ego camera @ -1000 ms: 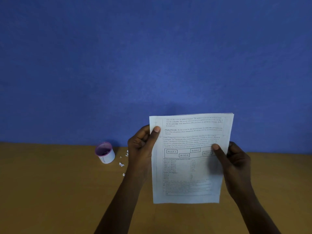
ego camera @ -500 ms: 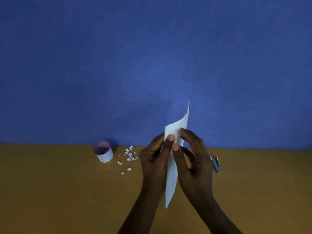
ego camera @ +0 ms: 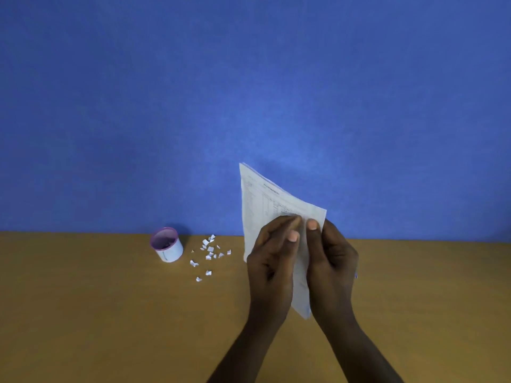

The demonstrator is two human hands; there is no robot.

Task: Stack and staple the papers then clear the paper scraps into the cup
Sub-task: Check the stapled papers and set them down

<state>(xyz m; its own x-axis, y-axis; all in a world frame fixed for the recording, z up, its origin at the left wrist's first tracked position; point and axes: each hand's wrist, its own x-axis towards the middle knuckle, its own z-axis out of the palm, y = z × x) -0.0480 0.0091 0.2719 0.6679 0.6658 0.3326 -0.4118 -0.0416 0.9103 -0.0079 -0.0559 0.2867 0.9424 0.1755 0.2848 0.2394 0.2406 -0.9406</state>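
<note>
Papers (ego camera: 265, 205): head view, the only one supplied. The sheaf is held off the table (ego camera: 83, 327), in front of the blue wall (ego camera: 249, 78), turned at a slant so that one corner points up and another points down between the wrists. The left hand (ego camera: 272, 261) is closed on the sheaf from the left, thumb across the printed face; the right hand (ego camera: 331, 261) is closed on it from the right, thumb tip pressed near the upper right edge. Both grips sit close together at mid-sheet, so the far corners are unsupported.

Risks, as judged:
- Sheet edges at the top corner show slight stagger; if stapled in this state the stack would be bound crooked.
- A pinch held so near the centre may let an inner sheet slip out as the sheaf is turned.
- The stapler cannot be identified with certainty; only a small blue sliver (ego camera: 356, 276) shows behind the right hand. One hand must let go to fetch it, leaving the sheaf to a single grip.
- The paper scraps (ego camera: 210, 252) lie loose just right of the cup (ego camera: 166, 244); a sweep of the sheaf or a draught from it could scatter them further
</note>
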